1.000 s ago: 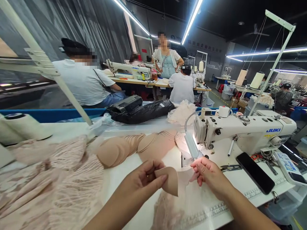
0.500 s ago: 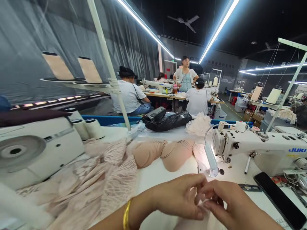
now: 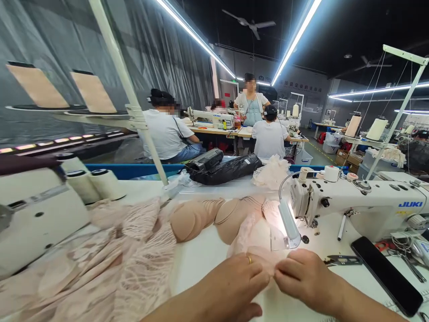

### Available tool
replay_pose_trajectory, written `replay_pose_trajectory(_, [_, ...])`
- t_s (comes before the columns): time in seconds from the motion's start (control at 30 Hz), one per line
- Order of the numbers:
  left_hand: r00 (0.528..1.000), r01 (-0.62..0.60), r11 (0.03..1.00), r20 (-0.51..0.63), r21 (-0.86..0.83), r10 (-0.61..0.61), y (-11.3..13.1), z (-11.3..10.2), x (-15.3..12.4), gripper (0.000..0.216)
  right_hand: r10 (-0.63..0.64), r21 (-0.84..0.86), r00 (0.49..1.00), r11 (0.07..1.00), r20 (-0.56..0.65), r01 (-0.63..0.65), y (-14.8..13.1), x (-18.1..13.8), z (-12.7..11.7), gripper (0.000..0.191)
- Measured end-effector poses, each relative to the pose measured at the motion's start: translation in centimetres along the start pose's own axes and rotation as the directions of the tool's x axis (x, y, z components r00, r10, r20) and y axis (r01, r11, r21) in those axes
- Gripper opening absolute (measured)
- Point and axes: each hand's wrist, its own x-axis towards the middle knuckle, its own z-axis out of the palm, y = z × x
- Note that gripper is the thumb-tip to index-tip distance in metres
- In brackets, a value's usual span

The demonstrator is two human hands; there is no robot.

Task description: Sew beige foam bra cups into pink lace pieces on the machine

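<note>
A piece of sheer pale pink fabric (image 3: 250, 239) is stretched between my two hands, just in front of the lit needle area of the white sewing machine (image 3: 365, 201). My left hand (image 3: 239, 279), wearing a ring, pinches the fabric's near edge. Close beside it, my right hand (image 3: 300, 277) has its fingers closed on the same edge. Behind the fabric, beige moulded bra cups (image 3: 192, 219) lie in overlapping rows. A small lamp (image 3: 290, 223) shines on the machine bed. The fingertips are partly hidden.
Lace fabric (image 3: 144, 264) is heaped on the left beside another machine (image 3: 36, 219). To the right lie a black phone (image 3: 387, 275), thread snips (image 3: 345, 260) and tweezers. A black plastic bundle (image 3: 224, 169) sits at the back. Co-workers are at a table beyond.
My hands have moved apart from their close pinch, and the pink fabric is now spread up toward the needle area. The left wrist's bangle has left view. The camera has turned slightly right.
</note>
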Motion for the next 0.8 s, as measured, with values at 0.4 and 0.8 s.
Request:
replay_pose_trajectory(0.4, [0.971,-0.092,0.993,-0.216,0.075,0.106,-2.4,6.3,3.4,0.022,0.212,0.12,0.943,0.961,0.255,-0.249,4.2,-5.2,0.5,0.027])
replay_pose_trajectory(0.8, [0.958,-0.089,0.995,-0.277,-0.055,0.071,-2.2,6.5,3.6,0.029,0.21,0.207,0.94,0.94,0.27,-0.27,2.9,-4.1,-0.6,0.02])
